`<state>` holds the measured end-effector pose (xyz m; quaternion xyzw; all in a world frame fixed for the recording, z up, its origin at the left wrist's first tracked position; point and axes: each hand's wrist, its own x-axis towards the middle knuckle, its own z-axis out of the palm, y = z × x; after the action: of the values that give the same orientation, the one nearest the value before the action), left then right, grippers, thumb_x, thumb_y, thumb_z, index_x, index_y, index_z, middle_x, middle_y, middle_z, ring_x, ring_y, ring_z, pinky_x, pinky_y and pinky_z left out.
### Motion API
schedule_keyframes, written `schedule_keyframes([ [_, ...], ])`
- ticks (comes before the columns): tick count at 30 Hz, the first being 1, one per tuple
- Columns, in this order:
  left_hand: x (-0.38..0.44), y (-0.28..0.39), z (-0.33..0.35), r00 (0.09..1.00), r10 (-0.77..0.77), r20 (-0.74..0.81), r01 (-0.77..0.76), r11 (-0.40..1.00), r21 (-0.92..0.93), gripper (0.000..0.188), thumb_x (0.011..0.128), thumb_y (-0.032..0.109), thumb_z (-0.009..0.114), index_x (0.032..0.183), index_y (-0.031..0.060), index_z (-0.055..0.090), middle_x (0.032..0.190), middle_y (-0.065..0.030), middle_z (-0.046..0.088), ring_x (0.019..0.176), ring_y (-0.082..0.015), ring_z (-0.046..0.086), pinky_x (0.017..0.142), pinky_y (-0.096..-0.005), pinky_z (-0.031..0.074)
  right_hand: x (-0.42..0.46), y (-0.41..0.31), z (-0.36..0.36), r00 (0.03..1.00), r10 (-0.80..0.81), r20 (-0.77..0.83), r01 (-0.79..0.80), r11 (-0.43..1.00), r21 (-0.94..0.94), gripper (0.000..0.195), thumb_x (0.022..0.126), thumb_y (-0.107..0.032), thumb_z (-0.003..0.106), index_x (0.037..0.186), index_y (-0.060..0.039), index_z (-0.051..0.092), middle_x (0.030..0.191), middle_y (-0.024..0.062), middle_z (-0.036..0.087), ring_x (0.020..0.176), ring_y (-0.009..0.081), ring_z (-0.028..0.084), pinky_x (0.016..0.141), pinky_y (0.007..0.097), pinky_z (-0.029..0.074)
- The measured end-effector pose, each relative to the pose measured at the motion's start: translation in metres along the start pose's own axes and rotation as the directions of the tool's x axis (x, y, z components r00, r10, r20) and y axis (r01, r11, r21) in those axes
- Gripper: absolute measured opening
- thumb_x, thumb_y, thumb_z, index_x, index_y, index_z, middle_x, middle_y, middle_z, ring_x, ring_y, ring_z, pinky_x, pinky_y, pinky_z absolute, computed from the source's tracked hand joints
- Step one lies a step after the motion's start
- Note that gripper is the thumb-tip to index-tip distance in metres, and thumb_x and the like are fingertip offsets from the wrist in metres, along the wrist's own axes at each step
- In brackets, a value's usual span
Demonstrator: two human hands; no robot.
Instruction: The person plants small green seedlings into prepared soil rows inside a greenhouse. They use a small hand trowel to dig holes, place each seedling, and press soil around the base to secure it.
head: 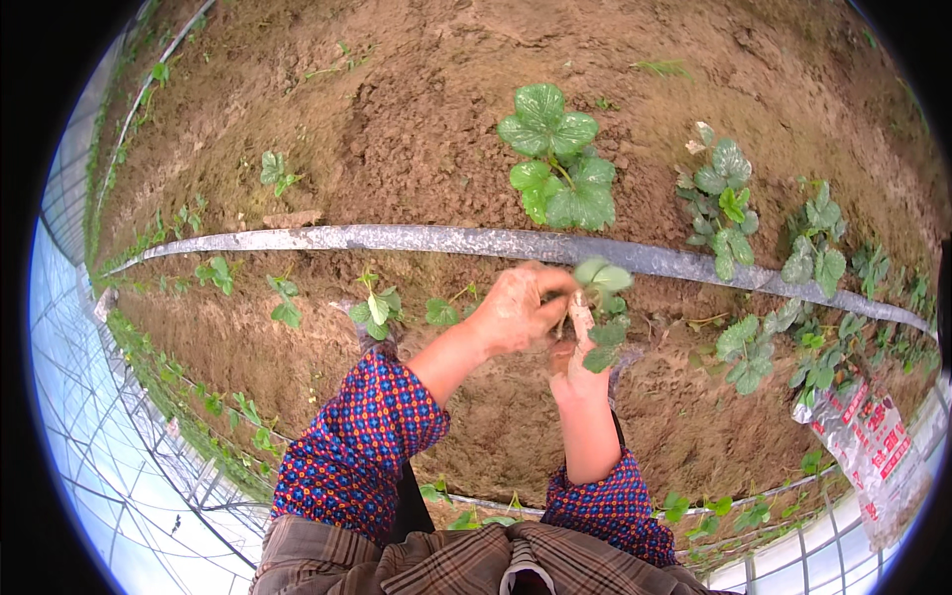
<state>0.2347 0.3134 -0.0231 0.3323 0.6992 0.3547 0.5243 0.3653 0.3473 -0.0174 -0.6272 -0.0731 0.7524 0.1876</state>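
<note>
Both my hands are together over the soil, just below the grey flat irrigation hose [416,239]. My left hand [520,309] has soil on its skin, and its fingers curl at the stems of a small strawberry plant [606,279]. My right hand [581,357], soiled at the thumb, is closed around the same plant's stems, with leaves hanging over its right side. The roots and fingertips are partly hidden and blurred. Beyond the hose, a larger strawberry plant [587,195] with pale-flecked leaves stands in crumbly soil.
Small strawberry plants [376,311] line the near side of the hose to the left. Bushier ones [725,186] grow to the right. A printed plastic bag [866,454] lies at the lower right. Another thin hose [487,503] runs close to my body. Greenhouse framing [134,446] shows at the left.
</note>
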Motion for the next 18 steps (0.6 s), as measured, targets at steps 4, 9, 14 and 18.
schedule_keyframes([
  [4,0.012,-0.006,0.001,0.932,-0.309,-0.190,0.311,0.950,-0.015,0.028,0.079,0.010,0.068,0.106,0.0055,0.062,0.103,-0.0165,0.061,0.099,-0.0292,0.057,0.090,-0.0420,0.046,-0.002,-0.014,-0.007,0.996,-0.007,-0.087,0.011,0.999,0.038,0.025,0.091,-0.023,0.063,0.114,-0.0159,0.059,0.099,-0.0050,0.064,0.082,0.0017,0.050,0.075,0.0280,0.040],
  [9,0.073,-0.032,-0.009,0.722,0.232,-0.652,0.082,0.907,0.414,0.039,0.081,0.010,0.065,0.115,0.0041,0.049,0.107,-0.0143,0.056,0.097,-0.0275,0.056,0.088,-0.0376,0.047,-0.003,-0.010,-0.011,0.993,-0.034,-0.109,0.031,0.999,-0.036,0.014,0.090,-0.023,0.064,0.103,-0.0186,0.061,0.091,-0.0034,0.064,0.063,0.0010,0.043,0.067,0.0268,0.038],
  [14,0.109,-0.047,-0.002,0.823,-0.223,-0.523,-0.470,0.251,-0.846,0.031,0.084,0.012,0.066,0.110,0.0038,0.052,0.107,-0.0059,0.059,0.095,-0.0192,0.057,0.083,-0.0328,0.048,0.003,-0.011,-0.016,0.989,-0.048,-0.137,0.058,0.996,0.072,0.015,0.091,-0.022,0.061,0.100,-0.0109,0.059,0.088,0.0004,0.063,0.070,0.0069,0.054,0.055,0.0253,0.040],
  [18,0.102,-0.048,-0.005,0.700,-0.332,-0.633,-0.092,0.836,-0.541,0.024,0.082,0.014,0.073,0.101,0.0015,0.065,0.099,-0.0031,0.068,0.083,-0.0120,0.061,0.076,-0.0261,0.048,0.019,-0.020,-0.011,0.983,-0.183,-0.021,0.181,0.981,-0.064,0.027,0.093,-0.024,0.058,0.110,-0.0036,0.059,0.093,0.0062,0.064,0.081,0.0163,0.061,0.064,0.0318,0.051],
])
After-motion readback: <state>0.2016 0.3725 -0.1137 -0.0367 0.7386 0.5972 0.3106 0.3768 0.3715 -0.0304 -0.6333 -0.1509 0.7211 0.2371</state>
